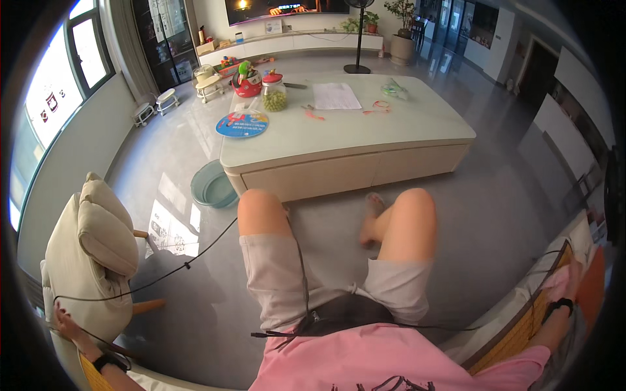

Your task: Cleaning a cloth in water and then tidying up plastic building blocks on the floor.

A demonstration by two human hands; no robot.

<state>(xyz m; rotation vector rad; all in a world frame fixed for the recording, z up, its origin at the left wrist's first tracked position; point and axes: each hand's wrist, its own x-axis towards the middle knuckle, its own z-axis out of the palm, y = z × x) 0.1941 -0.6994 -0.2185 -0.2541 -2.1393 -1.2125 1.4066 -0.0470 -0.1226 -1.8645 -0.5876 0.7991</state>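
At the far left, my left hand (71,325) is raised beside a cream upholstered chair (93,234). A thin black cable (161,279) bends sharply at its fingertips and runs across to my right knee area, partly hidden by my legs. My right hand (573,281), blurred near the right rim, is by a pink cloth (556,286) on the sofa; its fingers are hard to make out. Both wrists wear black bands. Across my lap lies a black pouch (349,310), with loose cable ends (266,335) at its left.
Ahead stands a low coffee table (303,137) with a jar of green items (275,97), a red helmet-shaped container (247,85), a round blue fan (242,124) and paper (336,96). A teal basin (213,188) sits on the floor at its left corner. Behind is a pedestal fan (359,44).
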